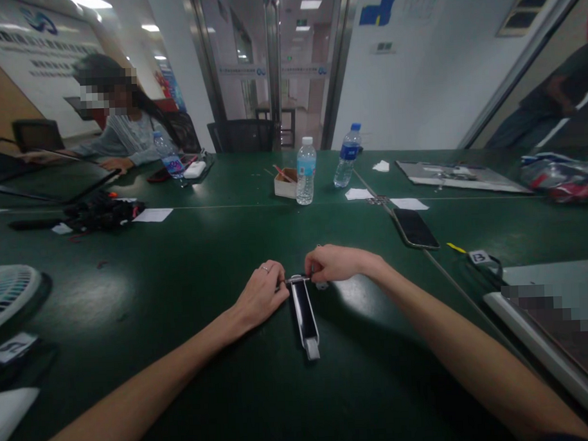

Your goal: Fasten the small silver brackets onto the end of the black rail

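A long, narrow white-edged piece with a dark middle (305, 313) lies on the green table, pointing away from me. A pale tab (312, 350) sticks out of its near end. Across the far end runs a thin rod-like part (297, 280), too small to name. My left hand (263, 289), with a ring on one finger, is closed at the rod's left end. From the other side my right hand (331, 263) pinches its right end, fingers bent down. A small pale object (321, 285) shows under the right hand.
Ahead stand two water bottles (306, 175) (348, 157) and a small box (285, 184). A phone (416, 228) lies to the right, near a laptop (562, 327). Leftward are a black tangled device (101, 211) and a white fan (10, 291). A person (122, 133) sits across the table.
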### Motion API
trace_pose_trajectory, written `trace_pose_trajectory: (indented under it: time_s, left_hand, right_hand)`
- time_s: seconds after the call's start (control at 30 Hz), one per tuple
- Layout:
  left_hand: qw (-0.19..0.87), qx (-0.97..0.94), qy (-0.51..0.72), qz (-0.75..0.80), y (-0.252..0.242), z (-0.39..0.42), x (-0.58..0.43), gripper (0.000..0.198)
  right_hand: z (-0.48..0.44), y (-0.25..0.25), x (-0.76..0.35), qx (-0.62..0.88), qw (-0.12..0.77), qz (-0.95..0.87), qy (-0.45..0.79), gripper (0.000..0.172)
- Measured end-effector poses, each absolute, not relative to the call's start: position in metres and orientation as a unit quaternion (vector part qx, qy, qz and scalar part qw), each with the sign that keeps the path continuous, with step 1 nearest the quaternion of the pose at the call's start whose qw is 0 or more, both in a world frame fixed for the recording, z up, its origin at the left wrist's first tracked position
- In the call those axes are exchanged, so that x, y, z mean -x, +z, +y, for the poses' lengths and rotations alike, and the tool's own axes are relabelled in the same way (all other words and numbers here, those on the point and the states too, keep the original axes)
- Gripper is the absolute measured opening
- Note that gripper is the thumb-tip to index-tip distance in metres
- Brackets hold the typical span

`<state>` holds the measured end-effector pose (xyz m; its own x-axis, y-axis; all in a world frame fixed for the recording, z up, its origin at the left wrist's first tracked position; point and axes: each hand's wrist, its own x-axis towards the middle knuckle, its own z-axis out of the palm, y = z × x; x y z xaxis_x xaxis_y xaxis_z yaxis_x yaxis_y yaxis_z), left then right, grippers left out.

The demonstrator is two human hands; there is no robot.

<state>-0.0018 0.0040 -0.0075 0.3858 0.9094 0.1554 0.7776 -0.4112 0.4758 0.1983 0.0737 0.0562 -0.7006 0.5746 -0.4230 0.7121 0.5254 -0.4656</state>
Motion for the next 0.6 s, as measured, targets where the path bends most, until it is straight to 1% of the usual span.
trace_pose_trajectory:
  time_s: [0.13, 0.37, 0.6]
  left_hand:
    - [0.16, -0.818, 0.196, 0.517, -0.0081, 0.0047, 0.0015, 0.005]
    - [0.157, -0.813, 0.193, 0.527, -0.0068, 0.0041, 0.0008, 0.005]
    - [0.157, -0.81, 0.211, 0.524, -0.0107, 0.0053, 0.0031, 0.007]
  right_hand:
    - [0.0806, 0.0496, -0.2031, -0.345, 0.106, 0.864, -0.352, 0.028]
    - [0.0837, 0.048, -0.2049, -0.331, 0.087, 0.868, -0.359, 0.024]
    - [0.0845, 0.0454, -0.205, -0.343, 0.084, 0.862, -0.363, 0.027]
